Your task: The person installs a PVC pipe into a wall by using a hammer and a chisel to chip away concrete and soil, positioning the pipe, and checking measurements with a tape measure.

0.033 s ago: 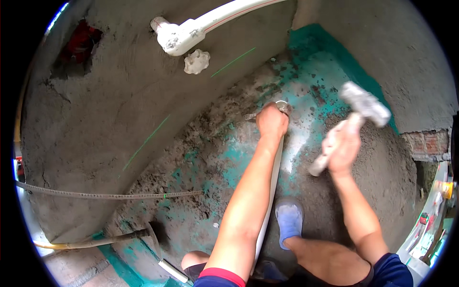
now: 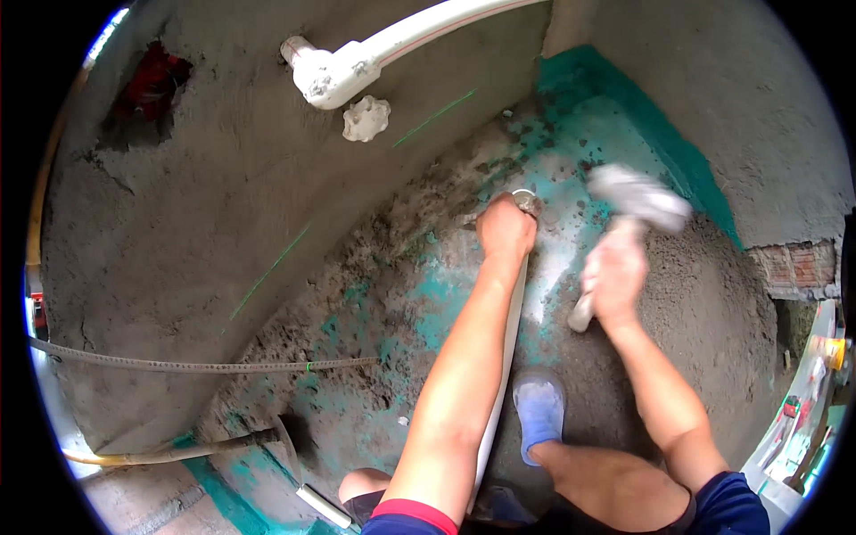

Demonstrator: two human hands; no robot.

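Well, I see an illegibly marked grey strip (image 2: 214,366) frame-left, left hand (image 2: 506,226) gripping a dusty grey piece (image 2: 528,205), right hand (image 2: 617,275), clenching a pale block-headed hammer (image 2: 639,197), shifted leftward.

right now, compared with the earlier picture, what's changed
The right hand and the hammer it grips have moved to the left, nearer the left hand. Nothing was taken hold of or let go. The left hand stays in its fist; the blue shoe and white wall pipe are unmoved.

The hammer (image 2: 639,199) is pale grey, the floor (image 2: 430,305) blotched green.
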